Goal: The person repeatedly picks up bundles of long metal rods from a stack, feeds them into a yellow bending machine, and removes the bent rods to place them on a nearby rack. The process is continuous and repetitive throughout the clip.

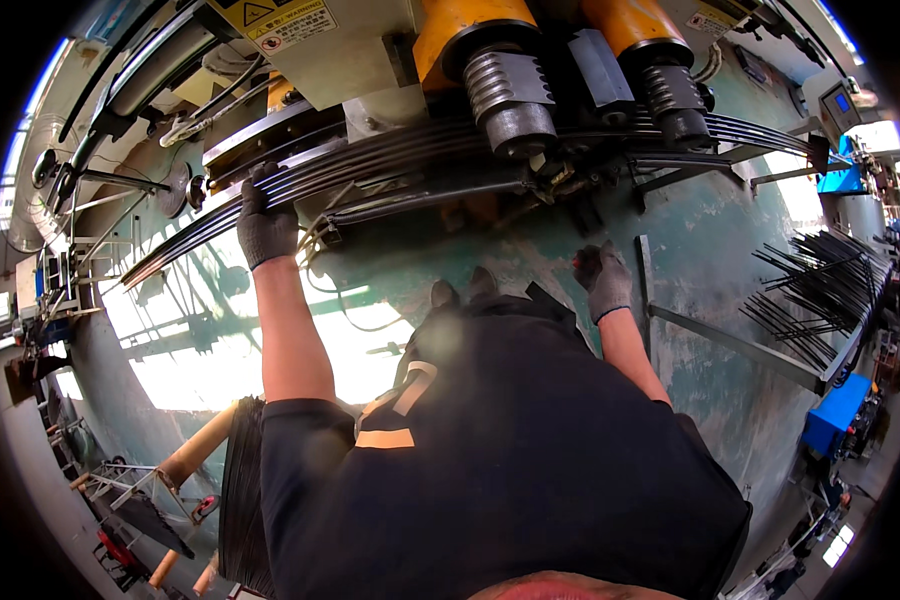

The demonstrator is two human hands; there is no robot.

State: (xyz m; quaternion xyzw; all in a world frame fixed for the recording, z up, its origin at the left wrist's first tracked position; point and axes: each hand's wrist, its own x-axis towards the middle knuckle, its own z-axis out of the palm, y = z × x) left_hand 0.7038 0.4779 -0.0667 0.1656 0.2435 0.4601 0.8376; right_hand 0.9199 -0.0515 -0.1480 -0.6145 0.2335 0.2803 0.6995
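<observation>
Several long, thin dark metal rods (370, 155) run side by side across the machine, from the left towards the far right. My left hand (268, 225), in a dark grey glove, grips them near their left end, with its fingers curled over the top. Above the middle of the rods stand two orange cylinders (630, 25) with ribbed steel ends. My right hand (605, 285), in a grey glove, hangs apart from the rods, low in front of the machine. Its fingers are curled, with a small red spot near them; whatever they may hold is hidden.
A metal rack (750, 345) at right carries a pile of dark rods (820, 290). Behind my left side are a dark bundle (245, 500) and a brown tube (198, 445). A cable (355, 325) loops on the green floor. Blue boxes (838, 412) stand far right.
</observation>
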